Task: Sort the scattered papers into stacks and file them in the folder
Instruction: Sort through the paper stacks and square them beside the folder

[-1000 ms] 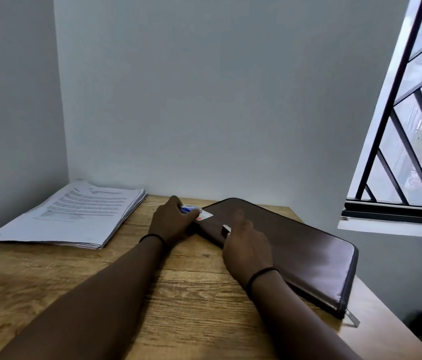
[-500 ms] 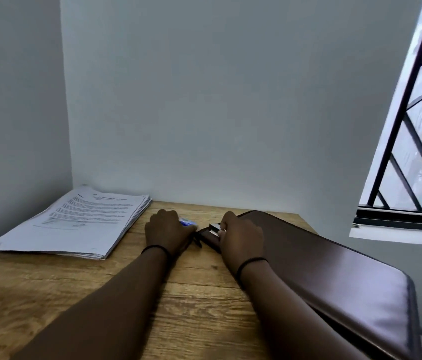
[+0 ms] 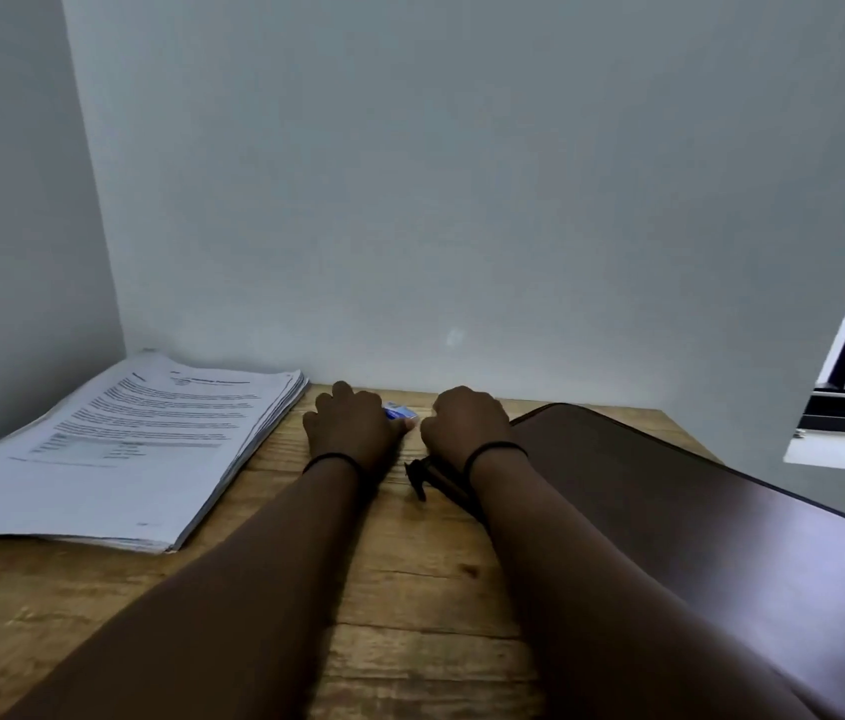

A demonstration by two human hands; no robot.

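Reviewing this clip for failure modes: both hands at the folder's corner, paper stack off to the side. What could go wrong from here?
1. The right hand hides its grip at the brown folder corner, so it may slip.
2. The left hand covers a small blue-and-white item that could get pushed away.
3. The paper stack has fanned edges and may spread when lifted.

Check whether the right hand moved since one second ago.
Yes: the right hand slid along the folder edge toward the wall, nearer its far corner.
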